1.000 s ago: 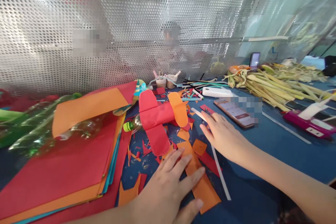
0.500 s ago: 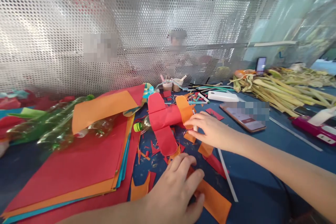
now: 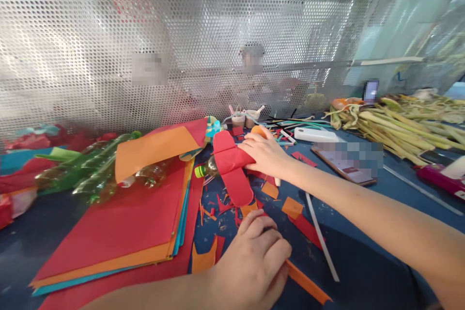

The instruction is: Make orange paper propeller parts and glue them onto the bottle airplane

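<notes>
A toy plane (image 3: 233, 181), made from a plastic bottle wrapped in red paper, lies on the table with its lime-green cap (image 3: 199, 171) pointing left. My right hand (image 3: 267, 152) is closed over the rear of its body, covering most of the orange tail piece (image 3: 259, 130). A white stick end shows below that wrist. Closer to me, my left hand (image 3: 254, 256) has its fingers curled round an orange paper strip (image 3: 308, 283), which sticks out tilted to the right. Its thumb is mostly hidden.
Paper scraps (image 3: 220, 206) surround the plane. To the left are stacked coloured sheets (image 3: 112, 232) and green bottles (image 3: 103, 169). A phone (image 3: 343, 164), a white strip (image 3: 323, 237) and dry stalks (image 3: 392, 131) lie right. A perforated metal screen (image 3: 203, 34) stands behind.
My right hand has moved from beside the tail onto the rear of the plane, over its body. The orange strip at my left hand has tipped from flat to nearly edge-on.
</notes>
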Tool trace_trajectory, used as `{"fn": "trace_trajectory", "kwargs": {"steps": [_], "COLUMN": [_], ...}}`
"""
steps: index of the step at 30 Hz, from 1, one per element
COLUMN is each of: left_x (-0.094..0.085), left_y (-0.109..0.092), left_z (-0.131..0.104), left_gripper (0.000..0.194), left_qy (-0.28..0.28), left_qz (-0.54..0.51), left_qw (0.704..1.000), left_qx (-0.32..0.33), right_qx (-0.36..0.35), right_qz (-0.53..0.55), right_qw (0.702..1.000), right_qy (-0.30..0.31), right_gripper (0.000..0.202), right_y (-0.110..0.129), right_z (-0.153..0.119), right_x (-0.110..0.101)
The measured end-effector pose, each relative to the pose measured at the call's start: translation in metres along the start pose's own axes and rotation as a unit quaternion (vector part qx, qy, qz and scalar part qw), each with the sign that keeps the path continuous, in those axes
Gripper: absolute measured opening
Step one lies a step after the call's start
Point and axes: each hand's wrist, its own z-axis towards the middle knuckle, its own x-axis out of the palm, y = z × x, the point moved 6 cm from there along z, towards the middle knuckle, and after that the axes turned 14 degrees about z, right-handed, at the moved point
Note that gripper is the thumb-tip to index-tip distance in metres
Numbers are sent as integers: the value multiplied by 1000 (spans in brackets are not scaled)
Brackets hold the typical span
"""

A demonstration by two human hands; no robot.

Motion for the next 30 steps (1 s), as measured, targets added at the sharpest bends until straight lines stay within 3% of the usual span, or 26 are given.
{"fn": "trace_trajectory", "kwargs": {"steps": [6, 9, 12, 17, 20, 23, 25, 27, 30], "left_x": [-1, -3, -5, -11, -20, -30, -33, -29, -11], "left_y": [1, 1, 1, 2, 4, 8, 15, 28, 50], "left_z": [2, 3, 4, 5, 5, 5, 5, 4, 3], "left_gripper": [16, 16, 16, 18, 17, 17, 16, 15, 21], "left_qy": [-11, -17, -18, -21, -46, -86, -103, -90, -21], "left_qz": [-9, -9, -4, 10, 10, -18, -64, -136, -262], "left_qw": [1000, 1000, 1000, 1000, 999, 995, 989, 971, 920], "left_qx": [3, 6, 12, 5, -10, -37, -90, -175, -291], "right_qx": [81, 99, 58, -50, -44, 21, 124, 246, 315], "right_qz": [-8, -14, 0, 14, 17, 54, 91, 102, 115], "right_qw": [992, 987, 993, 999, 999, 997, 986, 964, 936], "right_qy": [-101, -124, -103, -6, -2, -53, -64, -9, 105], "right_gripper": [52, 54, 53, 54, 78, 89, 69, 40, 22], "right_y": [-37, -44, -33, 1, 4, -12, -36, -61, -79], "right_z": [21, 24, 24, 20, 18, 17, 13, 3, -12], "right_x": [-58, -72, -56, -1, 5, -16, -29, -27, -6]}}
